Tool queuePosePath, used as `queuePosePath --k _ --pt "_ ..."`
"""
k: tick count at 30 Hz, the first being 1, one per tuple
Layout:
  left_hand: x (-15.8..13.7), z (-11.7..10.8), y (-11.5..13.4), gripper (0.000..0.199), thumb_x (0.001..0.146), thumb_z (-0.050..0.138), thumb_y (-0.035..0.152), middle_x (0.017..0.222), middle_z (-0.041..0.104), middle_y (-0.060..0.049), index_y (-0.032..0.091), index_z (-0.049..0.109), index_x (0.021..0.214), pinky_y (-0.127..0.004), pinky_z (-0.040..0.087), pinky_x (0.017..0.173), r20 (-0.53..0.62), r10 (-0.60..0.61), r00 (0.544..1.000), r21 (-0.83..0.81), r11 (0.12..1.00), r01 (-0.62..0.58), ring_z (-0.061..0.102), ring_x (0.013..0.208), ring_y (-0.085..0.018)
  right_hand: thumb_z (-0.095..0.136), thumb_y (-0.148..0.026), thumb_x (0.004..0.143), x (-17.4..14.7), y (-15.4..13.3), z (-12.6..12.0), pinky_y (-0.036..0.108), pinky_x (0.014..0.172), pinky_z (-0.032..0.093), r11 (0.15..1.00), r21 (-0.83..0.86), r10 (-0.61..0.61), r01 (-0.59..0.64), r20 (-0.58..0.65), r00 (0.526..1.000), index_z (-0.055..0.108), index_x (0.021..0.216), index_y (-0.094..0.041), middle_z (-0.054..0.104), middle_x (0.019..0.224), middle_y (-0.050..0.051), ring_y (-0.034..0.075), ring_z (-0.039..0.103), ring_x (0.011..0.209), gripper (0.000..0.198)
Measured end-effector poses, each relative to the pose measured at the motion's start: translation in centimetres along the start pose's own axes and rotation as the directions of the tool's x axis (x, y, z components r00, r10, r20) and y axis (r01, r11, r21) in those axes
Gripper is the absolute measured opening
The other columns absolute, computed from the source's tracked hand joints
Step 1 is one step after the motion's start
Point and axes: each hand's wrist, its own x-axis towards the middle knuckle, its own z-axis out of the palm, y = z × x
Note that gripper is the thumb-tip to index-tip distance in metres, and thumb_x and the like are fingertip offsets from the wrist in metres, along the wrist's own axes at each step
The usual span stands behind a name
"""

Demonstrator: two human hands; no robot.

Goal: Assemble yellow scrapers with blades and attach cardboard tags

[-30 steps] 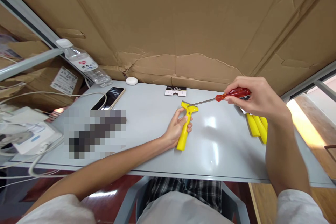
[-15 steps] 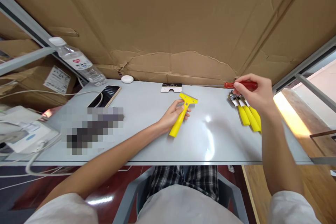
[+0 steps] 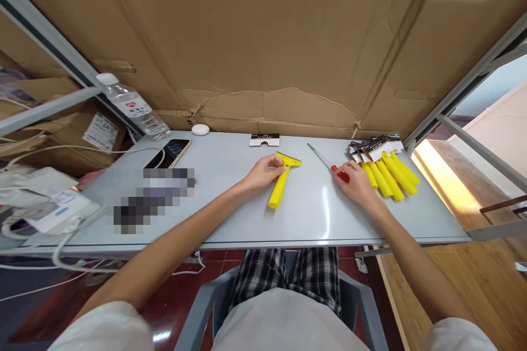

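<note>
My left hand [image 3: 264, 171] pinches a yellow scraper [image 3: 279, 186] near its head, the handle slanting down toward me. The scraper's wide T-shaped head points away from me and carries a dark edge. Over the right half of the table, my right hand [image 3: 354, 180] is closed round the red handle of a screwdriver [image 3: 324, 160]. Its metal shaft points up and left, toward the back of the table. Just right of that hand lie several yellow scrapers [image 3: 397, 176] in a fanned row, with black and white cards [image 3: 381, 148] at their heads.
A black and white card [image 3: 264, 140] lies at the back of the grey table [image 3: 230, 219]. To the left are a phone [image 3: 168, 153], a white oval case [image 3: 200, 129], a leaning water bottle [image 3: 135, 107] and a white power strip [image 3: 57, 208] with cables. Cardboard [image 3: 263, 38] walls the back.
My right hand has come down and left with the screwdriver, whose shaft now slants up-left instead of level. The row of scrapers is now uncovered. My left hand still holds its scraper, its grip slightly shifted.
</note>
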Motion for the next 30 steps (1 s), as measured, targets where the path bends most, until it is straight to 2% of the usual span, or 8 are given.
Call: queuePosePath --k 4,8,14,16,19,23,27,30 --pt "-0.2 0.3 -0.1 0.034 0.082 0.085 0.044 0.103 0.076 -0.010 0.020 0.063 0.090 -0.035 0.060 0.071 0.013 0.004 1.000 0.185 0.983 -0.006 0.073 0.082 -0.022 0.056 -0.028 0.103 0.7 -0.3 0.9 0.035 0.088 0.051 0.997 -0.079 -0.011 0.017 0.078 0.997 0.073 0.111 -0.018 0.070 0.118 0.013 0.023 0.067 0.096 0.022" --pt "0.3 0.1 0.3 0.029 0.077 0.088 0.037 0.089 0.077 -0.007 0.021 0.066 0.088 -0.035 0.056 0.068 0.006 0.031 1.000 0.347 0.937 -0.031 0.068 0.068 -0.020 0.060 -0.023 0.100 1.9 -0.5 1.2 0.033 0.091 0.048 0.994 -0.095 -0.042 0.055 0.139 0.989 0.074 0.118 -0.019 0.071 0.114 0.010 0.023 0.065 0.102 0.024" --pt "1.1 -0.2 0.6 0.019 0.083 0.082 0.038 0.084 0.077 -0.008 0.021 0.073 0.082 -0.038 0.054 0.081 0.021 0.081 0.996 0.521 0.850 -0.080 0.070 0.083 -0.027 0.053 -0.027 0.105 2.8 -1.7 1.2 0.035 0.088 0.046 0.979 -0.202 0.027 0.001 0.140 0.990 0.074 0.118 -0.016 0.072 0.115 0.016 0.026 0.063 0.101 0.027" --pt "0.5 -0.4 0.4 0.020 0.086 0.079 0.040 0.087 0.078 -0.010 0.021 0.075 0.086 -0.040 0.054 0.084 0.032 0.094 0.995 0.554 0.827 -0.095 0.070 0.086 -0.029 0.051 -0.030 0.106 2.4 -2.6 1.3 0.039 0.094 0.047 0.971 -0.240 0.038 -0.006 0.126 0.991 0.073 0.123 -0.016 0.071 0.124 0.020 0.030 0.063 0.110 0.031" --pt "-1.2 -1.2 -0.5 0.021 0.092 0.072 0.041 0.101 0.078 -0.016 0.020 0.075 0.096 -0.047 0.053 0.098 0.023 0.158 0.987 0.637 0.759 -0.136 0.069 0.102 -0.036 0.048 -0.037 0.109 1.1 -4.4 2.1 0.053 0.115 0.046 0.961 -0.263 -0.053 0.081 0.113 0.992 0.070 0.137 -0.013 0.065 0.149 0.025 0.040 0.057 0.139 0.043" --pt "-3.8 -2.4 -3.1 0.034 0.103 0.055 0.042 0.143 0.070 -0.025 0.019 0.076 0.117 -0.061 0.044 0.120 0.057 0.307 0.950 0.788 0.571 -0.231 0.061 0.136 -0.044 0.038 -0.042 0.114 -0.9 -6.8 4.4 0.062 0.136 0.033 0.962 -0.173 -0.179 0.212 0.187 0.966 0.054 0.162 -0.011 0.051 0.172 0.023 0.039 0.043 0.164 0.059" --pt "-5.4 -2.8 -5.7 0.044 0.105 0.052 0.043 0.165 0.057 -0.024 0.019 0.071 0.137 -0.062 0.032 0.134 0.037 0.323 0.946 0.762 0.603 -0.236 0.049 0.157 -0.044 0.025 -0.034 0.115 -1.5 -8.0 6.3 0.061 0.140 0.031 0.973 -0.111 -0.160 0.203 0.311 0.937 0.048 0.165 0.002 0.042 0.176 0.027 0.039 0.037 0.169 0.066" --pt "-6.0 -2.5 -6.6 0.049 0.109 0.047 0.041 0.172 0.051 -0.024 0.016 0.067 0.146 -0.061 0.027 0.137 -0.005 0.316 0.949 0.749 0.630 -0.206 0.044 0.163 -0.042 0.023 -0.030 0.114 -1.5 -7.8 7.0 0.062 0.140 0.031 0.977 -0.105 -0.148 0.183 0.281 0.948 0.049 0.165 0.001 0.043 0.175 0.027 0.039 0.036 0.169 0.065"
